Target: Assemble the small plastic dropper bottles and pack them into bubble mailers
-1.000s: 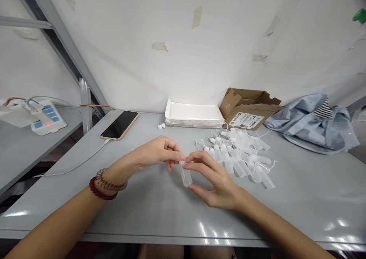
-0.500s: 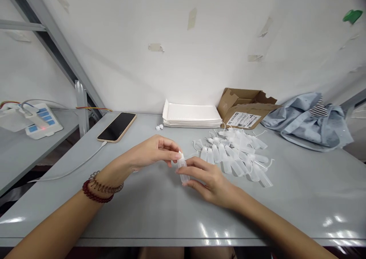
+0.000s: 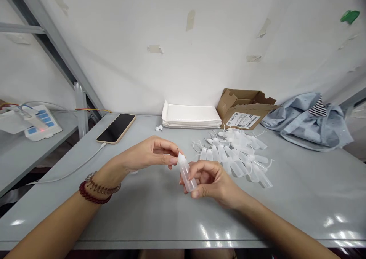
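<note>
Head view, first editor: Your right hand (image 3: 213, 181) is clamped on a small translucent bottle (image 3: 187, 173), which is tilted with its white cap toward your left hand (image 3: 151, 154), just above the desk (image 3: 143, 209).

Second editor: Your left fingertips (image 3: 171, 160) are drawn together right at that cap; whether they grip it, I cannot tell. Beaded bracelets (image 3: 95, 186) ring that wrist.

First editor: Just beyond your right hand lies a heap of like bottles (image 3: 237, 156). Farther back are a phone (image 3: 116, 127) on its cable, stacked white trays (image 3: 191, 116) and an open cardboard box (image 3: 246, 108).
</note>
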